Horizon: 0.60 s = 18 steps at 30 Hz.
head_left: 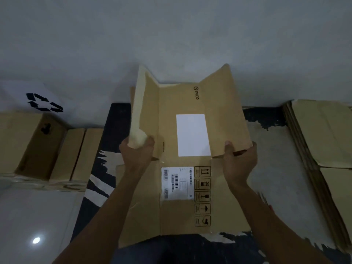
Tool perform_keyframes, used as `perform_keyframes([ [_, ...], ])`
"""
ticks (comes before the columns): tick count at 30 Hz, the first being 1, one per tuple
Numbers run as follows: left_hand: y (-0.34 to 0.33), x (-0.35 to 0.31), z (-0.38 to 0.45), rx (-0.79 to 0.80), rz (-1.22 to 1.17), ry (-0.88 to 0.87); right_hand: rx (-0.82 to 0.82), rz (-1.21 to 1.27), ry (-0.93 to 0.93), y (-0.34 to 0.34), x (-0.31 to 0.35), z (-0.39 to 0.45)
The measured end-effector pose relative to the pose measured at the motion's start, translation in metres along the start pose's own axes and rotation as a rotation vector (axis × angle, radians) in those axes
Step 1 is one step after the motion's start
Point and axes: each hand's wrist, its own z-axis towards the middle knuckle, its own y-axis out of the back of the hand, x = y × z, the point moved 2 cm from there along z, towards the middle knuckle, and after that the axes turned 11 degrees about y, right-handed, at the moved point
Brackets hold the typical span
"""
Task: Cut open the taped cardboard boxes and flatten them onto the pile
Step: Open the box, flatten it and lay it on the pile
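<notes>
Box (182, 141) is already cut open, lying nearly flat between both hands. Left hand (136, 151) is gripping a pale tape wad (137, 139); right hand (239, 161) is pinching the right flap (228, 115). Next, probably: dropping tape, shifting box onto pile (323, 134) right of the right hand

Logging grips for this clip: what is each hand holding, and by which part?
Both hold the opened cardboard box: left hand grips its left flap, right hand its right flap's near edge.
</notes>
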Motion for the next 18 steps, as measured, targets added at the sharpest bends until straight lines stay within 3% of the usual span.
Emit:
perform_keyframes([
  [4, 0.010, 0.016, 0.010, -0.201, 0.069, -0.314, -0.055, -0.036, 0.024, -0.004, -0.011, -0.009],
  [8, 0.004, 0.041, 0.027, -0.263, 0.154, -0.284, -0.011, -0.115, -0.069, -0.008, -0.038, -0.024],
  [14, -0.004, 0.089, 0.065, -0.309, 0.657, -0.303, 0.292, -0.540, -0.130, -0.012, -0.093, -0.033],
  [16, 0.000, 0.102, 0.077, -0.365, 0.753, -0.222, 0.370, -0.712, -0.020, -0.011, -0.096, -0.040],
  [18, 0.004, 0.112, 0.087, -0.410, 0.839, -0.150, 0.575, -0.837, 0.271, -0.016, -0.096, -0.057],
])
